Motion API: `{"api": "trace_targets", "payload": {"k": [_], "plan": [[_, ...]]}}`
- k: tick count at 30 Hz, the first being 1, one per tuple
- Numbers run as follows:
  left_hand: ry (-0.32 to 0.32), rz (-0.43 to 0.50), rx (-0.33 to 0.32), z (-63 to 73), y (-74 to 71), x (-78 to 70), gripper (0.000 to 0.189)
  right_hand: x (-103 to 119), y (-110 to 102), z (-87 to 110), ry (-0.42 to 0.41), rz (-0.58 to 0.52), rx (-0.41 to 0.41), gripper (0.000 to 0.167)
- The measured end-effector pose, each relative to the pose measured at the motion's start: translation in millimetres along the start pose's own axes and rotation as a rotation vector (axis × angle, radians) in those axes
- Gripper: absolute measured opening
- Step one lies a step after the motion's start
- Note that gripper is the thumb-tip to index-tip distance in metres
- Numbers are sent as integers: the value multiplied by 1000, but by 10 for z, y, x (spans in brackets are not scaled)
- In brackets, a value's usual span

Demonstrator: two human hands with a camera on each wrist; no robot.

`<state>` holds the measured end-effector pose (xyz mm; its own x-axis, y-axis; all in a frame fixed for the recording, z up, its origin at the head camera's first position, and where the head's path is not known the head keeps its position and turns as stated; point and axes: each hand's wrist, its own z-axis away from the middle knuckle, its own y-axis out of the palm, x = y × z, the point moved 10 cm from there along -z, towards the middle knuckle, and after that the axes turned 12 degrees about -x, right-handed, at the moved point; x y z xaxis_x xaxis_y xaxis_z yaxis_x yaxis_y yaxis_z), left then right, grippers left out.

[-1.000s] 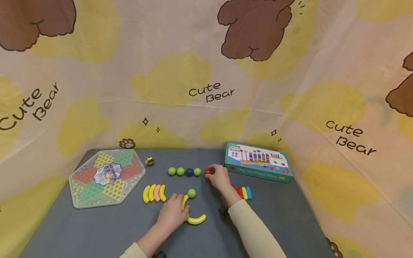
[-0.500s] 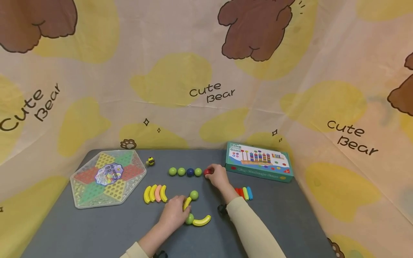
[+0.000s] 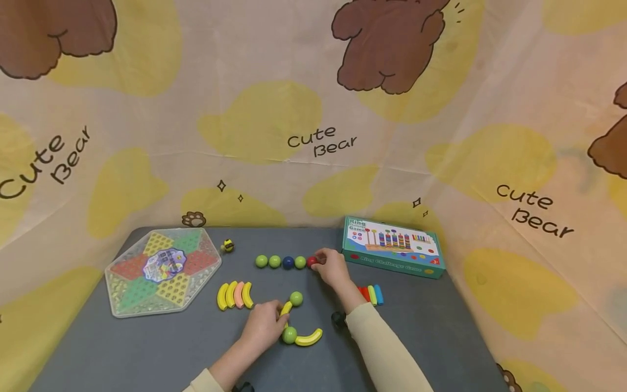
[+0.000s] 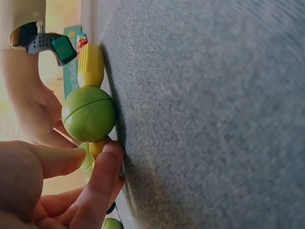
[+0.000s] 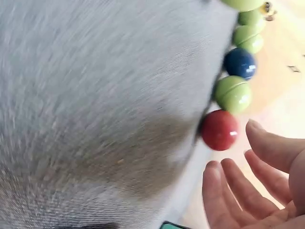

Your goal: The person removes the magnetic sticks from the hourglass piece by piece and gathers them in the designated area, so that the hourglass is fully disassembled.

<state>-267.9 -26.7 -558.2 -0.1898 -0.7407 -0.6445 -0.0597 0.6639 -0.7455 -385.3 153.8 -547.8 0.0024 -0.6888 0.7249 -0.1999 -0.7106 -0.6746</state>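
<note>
The left hand [image 3: 263, 325] pinches a yellow curved stick [image 3: 286, 309] between thumb and fingertips. At its near end sits a green ball [image 4: 89, 114], joined to a second yellow curved stick [image 3: 308, 338] pointing right. Another green ball [image 3: 296, 299] is at the held stick's far end. Farther back, the right hand [image 3: 334, 268] is beside a red ball [image 5: 219, 130], its thumb and fingers spread and apart from it in the right wrist view. That red ball ends a row with a green ball [image 5: 233, 94], a blue ball [image 5: 240, 63] and more green balls [image 3: 268, 261].
Several yellow and pink curved sticks [image 3: 231, 295] lie left of the left hand. Red, green and blue short sticks [image 3: 373, 294] lie by the right forearm. A Ring Challenge Game box [image 3: 392, 246], a hexagonal game board [image 3: 164, 272] and a bee figure [image 3: 227, 245] occupy the table.
The red ball has moved left to the end of the row, and the right hand's fingers now stand off it. The left hand's ball-and-stick piece has shifted slightly right and nearer.
</note>
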Motion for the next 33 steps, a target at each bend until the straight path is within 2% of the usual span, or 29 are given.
{"api": "trace_targets", "payload": {"k": [3, 8, 14, 18, 25, 33], "plan": [[-13, 21, 10, 1, 2, 9, 16, 82, -67, 108, -4, -22, -6, 33], [-35, 35, 14, -6, 4, 37, 21, 277, -121, 333, -55, -56, 1, 33], [-56, 66, -4, -2, -1, 84, 23, 435, -65, 595, -97, -67, 61, 34], [-104, 124, 14, 9, 28, 141, 26, 474, 30, 737, -117, -56, 126, 35], [-221, 250, 65, 25, 78, 257, 31, 443, 267, 899, -171, 43, 268, 39], [-270, 287, 57, 19, 123, 340, 28, 426, 367, 927, -241, 99, 284, 31]]}}
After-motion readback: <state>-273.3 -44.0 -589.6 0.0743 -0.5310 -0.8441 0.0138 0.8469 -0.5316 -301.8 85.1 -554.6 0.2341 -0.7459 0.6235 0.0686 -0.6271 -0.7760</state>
